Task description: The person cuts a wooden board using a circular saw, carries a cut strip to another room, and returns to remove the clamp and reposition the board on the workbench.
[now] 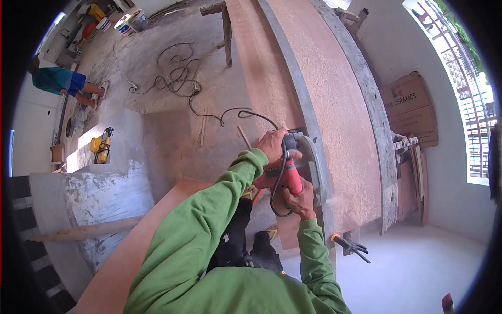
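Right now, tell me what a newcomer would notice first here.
First, the red power tool near the centre, held by the left hand and right hand at the sawdust-strewn board. Then the bright green sleeves below it, and the tangled dark cord on the floor at upper left.

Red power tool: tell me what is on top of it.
On the power tool, the left hand lies over the far end, the right hand grips the handle, and a black cord crosses the body. Surfaces beneath both hands are covered.
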A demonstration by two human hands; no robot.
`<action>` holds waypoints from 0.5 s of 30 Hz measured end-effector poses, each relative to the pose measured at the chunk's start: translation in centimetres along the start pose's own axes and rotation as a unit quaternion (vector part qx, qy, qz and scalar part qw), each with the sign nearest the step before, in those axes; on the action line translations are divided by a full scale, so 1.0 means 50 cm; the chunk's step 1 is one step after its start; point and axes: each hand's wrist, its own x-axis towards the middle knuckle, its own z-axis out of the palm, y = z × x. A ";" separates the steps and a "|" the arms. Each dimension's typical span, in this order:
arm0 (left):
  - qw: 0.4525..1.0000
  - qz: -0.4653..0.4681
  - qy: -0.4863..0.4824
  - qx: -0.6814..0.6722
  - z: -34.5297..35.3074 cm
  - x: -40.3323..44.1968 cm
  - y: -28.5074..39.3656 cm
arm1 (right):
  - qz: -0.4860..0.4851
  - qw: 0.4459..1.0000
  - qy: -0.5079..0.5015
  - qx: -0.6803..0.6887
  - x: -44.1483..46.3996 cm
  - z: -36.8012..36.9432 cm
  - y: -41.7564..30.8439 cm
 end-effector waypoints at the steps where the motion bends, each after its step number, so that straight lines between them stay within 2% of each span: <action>1: 0.999 0.022 0.005 0.030 -0.008 0.003 0.009 | 0.013 1.000 -0.006 0.017 0.009 -0.001 -0.009; 2: 0.997 0.043 0.009 0.060 -0.016 0.006 0.015 | 0.026 0.999 -0.012 0.035 0.017 0.000 -0.015; 5: 0.999 0.037 0.016 0.014 -0.020 0.029 -0.003 | 0.008 0.999 -0.013 0.029 0.044 0.006 -0.013; 9: 0.998 0.051 0.013 0.036 -0.052 0.057 -0.002 | 0.025 0.999 -0.019 0.019 0.083 0.013 -0.033; 12: 0.999 0.039 0.009 0.021 -0.076 0.077 0.005 | -0.008 0.999 0.005 0.032 0.111 0.020 -0.043; 15: 0.999 0.040 0.001 0.025 -0.085 0.102 -0.017 | 0.025 0.999 -0.020 0.013 0.134 0.024 -0.049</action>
